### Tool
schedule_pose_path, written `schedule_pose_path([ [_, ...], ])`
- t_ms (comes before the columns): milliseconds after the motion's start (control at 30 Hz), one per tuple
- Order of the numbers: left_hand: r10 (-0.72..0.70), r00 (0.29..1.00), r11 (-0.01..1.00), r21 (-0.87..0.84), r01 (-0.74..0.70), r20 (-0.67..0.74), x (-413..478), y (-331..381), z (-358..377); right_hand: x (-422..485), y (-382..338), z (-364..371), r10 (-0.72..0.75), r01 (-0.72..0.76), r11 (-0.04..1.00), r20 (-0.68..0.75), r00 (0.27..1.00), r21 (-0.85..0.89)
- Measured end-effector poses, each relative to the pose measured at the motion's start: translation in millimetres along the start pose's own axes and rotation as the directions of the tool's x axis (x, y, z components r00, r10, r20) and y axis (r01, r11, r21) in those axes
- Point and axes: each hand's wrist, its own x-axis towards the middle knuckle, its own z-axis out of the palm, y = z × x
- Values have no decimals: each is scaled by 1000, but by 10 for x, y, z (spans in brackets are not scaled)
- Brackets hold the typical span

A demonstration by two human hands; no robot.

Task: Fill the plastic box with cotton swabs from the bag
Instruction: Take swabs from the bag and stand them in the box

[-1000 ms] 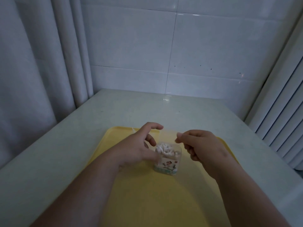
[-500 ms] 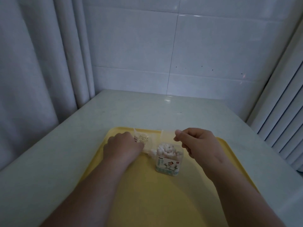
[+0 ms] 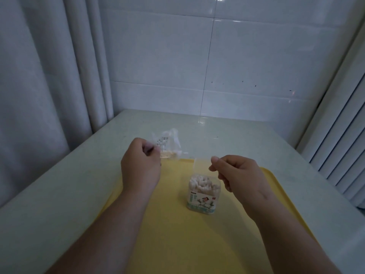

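Observation:
A small clear plastic box (image 3: 201,200) with a printed label stands upright on the yellow tray (image 3: 187,240), packed with white cotton swabs (image 3: 200,181). Its clear hinged lid (image 3: 201,165) stands open, pinched by my right hand (image 3: 240,173) just right of the box. My left hand (image 3: 141,167) is raised above the tray's far left corner, closed on a crumpled clear plastic bag (image 3: 167,144) that still shows a few swab sticks inside.
The tray lies on a pale table (image 3: 59,184) that meets a white tiled wall (image 3: 217,66). A grey curtain (image 3: 39,76) hangs at the left; white slatted blinds (image 3: 339,145) close off the right.
My left hand left the box, went to the tray's far left corner, closed on the bag and lifted it. The right hand has stayed holding the lid.

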Motion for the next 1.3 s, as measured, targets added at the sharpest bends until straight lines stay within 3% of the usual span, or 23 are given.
schedule_pose_path([
  [167, -7, 999, 970, -243, -2, -38, -61, 146, -30, -7, 4, 17, -39, 40, 999, -40, 998, 30],
  [233, -6, 1000, 952, -306, 9, 12, -85, 179, -28, -9, -5, 25, -85, 89, 995, -101, 991, 38],
  [333, 3, 992, 941, -336, 39, 124, -128, 187, -2, -20, -2, 30, -178, 167, 982, -153, 972, -85],
  [567, 31, 951, 908, -406, 101, 306, -176, 209, 15, -36, -20, 75, -298, 285, 946, -62, 953, -157],
  [767, 101, 921, 897, -435, 80, 377, -228, 252, 1, -22, -20, 56, -216, 216, 966, 19, 976, -144],
  [933, 121, 916, 893, -444, 68, 383, -239, 264, 1, -30, -55, 10, -212, 205, 965, -32, 977, -162],
  [1100, 136, 915, 895, -444, 51, 381, -238, 262, -3, -62, -91, -9, -197, 197, 980, 8, 980, -10],
  [1300, 164, 911, 908, -419, 11, 379, -251, 257, 7, -61, -65, 32, -196, 202, 958, 48, 979, -203],
])
